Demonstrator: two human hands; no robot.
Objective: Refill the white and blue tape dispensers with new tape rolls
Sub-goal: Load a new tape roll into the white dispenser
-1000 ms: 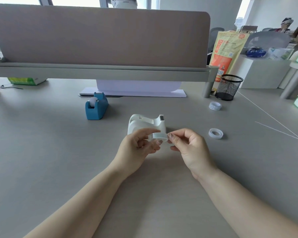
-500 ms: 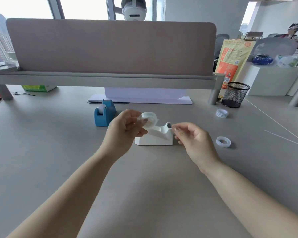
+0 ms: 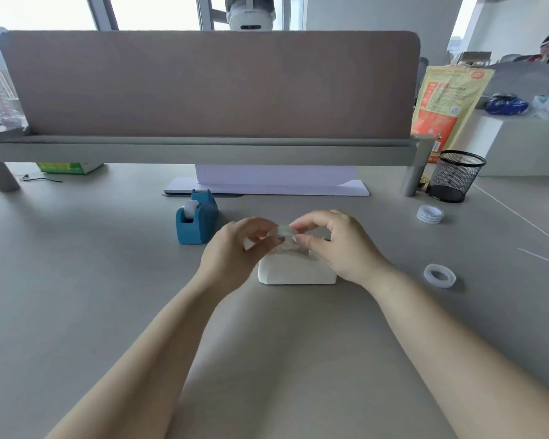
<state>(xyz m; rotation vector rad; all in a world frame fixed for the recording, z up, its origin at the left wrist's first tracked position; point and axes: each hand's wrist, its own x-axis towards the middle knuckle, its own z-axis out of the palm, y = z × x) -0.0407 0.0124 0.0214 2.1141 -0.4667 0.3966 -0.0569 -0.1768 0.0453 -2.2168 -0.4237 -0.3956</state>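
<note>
The white tape dispenser (image 3: 295,271) stands on the grey desk, its top hidden behind my hands. Just above it my left hand (image 3: 232,253) and my right hand (image 3: 338,245) both pinch a clear tape roll (image 3: 286,237) between their fingertips. The blue tape dispenser (image 3: 197,218) stands to the left and farther back, with a white roll in its cradle. One loose tape roll (image 3: 439,275) lies flat to the right of my right hand, and a small stack of rolls (image 3: 430,213) sits farther back.
A black mesh pen cup (image 3: 455,175) stands at the back right by a shelf leg. A brown divider panel (image 3: 210,83) on a raised grey shelf spans the back. White paper (image 3: 276,185) lies beneath the shelf. A thin white cord (image 3: 520,217) crosses the desk's right side.
My left hand carried the tape roll up over the white dispenser, and my right hand has now closed in to grip the roll too. The view rose and shifted.
</note>
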